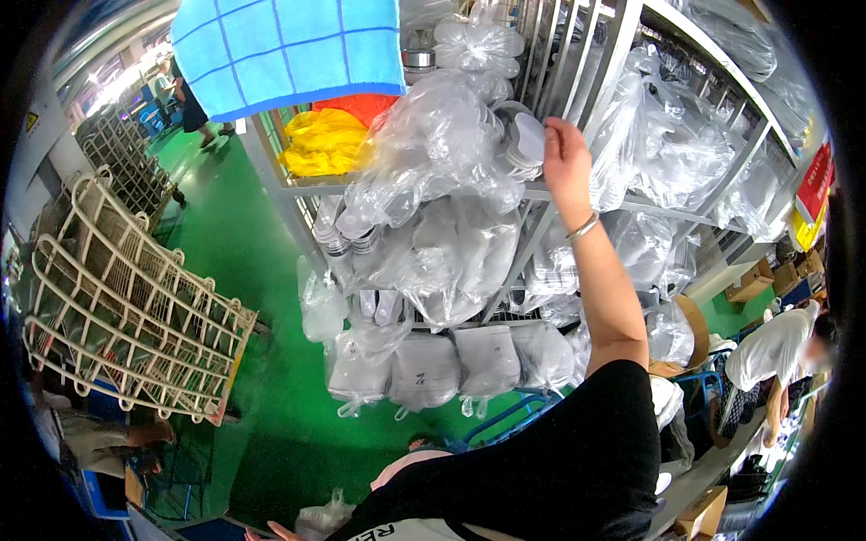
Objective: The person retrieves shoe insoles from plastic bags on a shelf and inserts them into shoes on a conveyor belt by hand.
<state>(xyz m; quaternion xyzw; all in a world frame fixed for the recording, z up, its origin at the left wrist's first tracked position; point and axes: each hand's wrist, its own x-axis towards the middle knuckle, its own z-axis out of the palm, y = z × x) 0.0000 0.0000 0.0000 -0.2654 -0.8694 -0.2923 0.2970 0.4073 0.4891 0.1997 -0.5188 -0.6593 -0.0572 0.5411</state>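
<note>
My right hand (566, 167), with a metal bangle (584, 226) at the wrist, reaches up to the rack. Its thumb and fingers are closed at the edge of a pale insole (526, 140). That insole lies at the front of a stack in a clear plastic bag (437, 135) on the shelf. Low at the bottom edge, only the fingers of my left hand (273, 534) show, spread apart, near a clear plastic bag (325, 517). The rest of that hand is out of the frame.
The metal rack (532, 194) holds several bagged stacks, with more bagged insoles (424, 370) below. A blue towel (289, 50) hangs above a yellow bag (325, 142). Wire carts (135, 307) stand left on the green floor (262, 361). A person (771, 352) works at right.
</note>
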